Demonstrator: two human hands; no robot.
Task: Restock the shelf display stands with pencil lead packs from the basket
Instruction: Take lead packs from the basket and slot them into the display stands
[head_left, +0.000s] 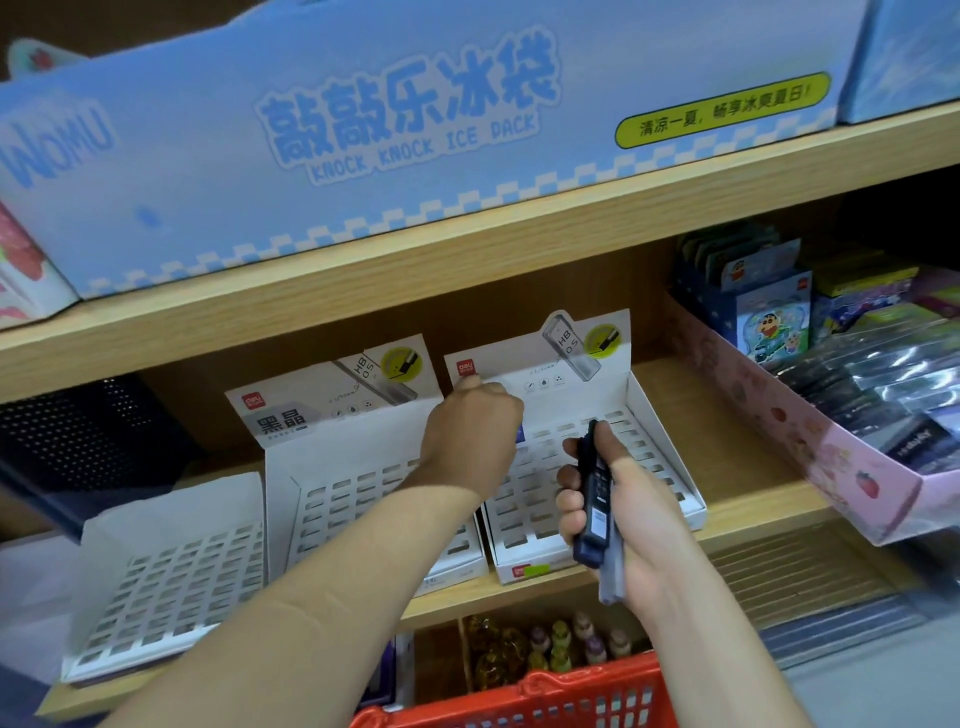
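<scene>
Nearest, at the bottom centre of the frame: red basket (519, 701), only its mesh rim showing. Just above, right of centre: right hand (639, 519), fingers curled round a bunch of dark blue pencil lead packs (592, 499), held upright over the front of the right display stand (660, 441). Left of that: left hand (472, 426), knuckles up, fingers curled down over the back left rows of the same stand; blue sliver at its right edge, hold on it impossible to tell. Just beside, toward the left: middle display stand (337, 499), then left display stand (171, 571) at lower left, both white with rows of slots. All three on a wooden shelf (753, 488). Across the upper frame: blue ice pack box (363, 156). At the right edge: pink tray (779, 415) of wrapped goods.
</scene>
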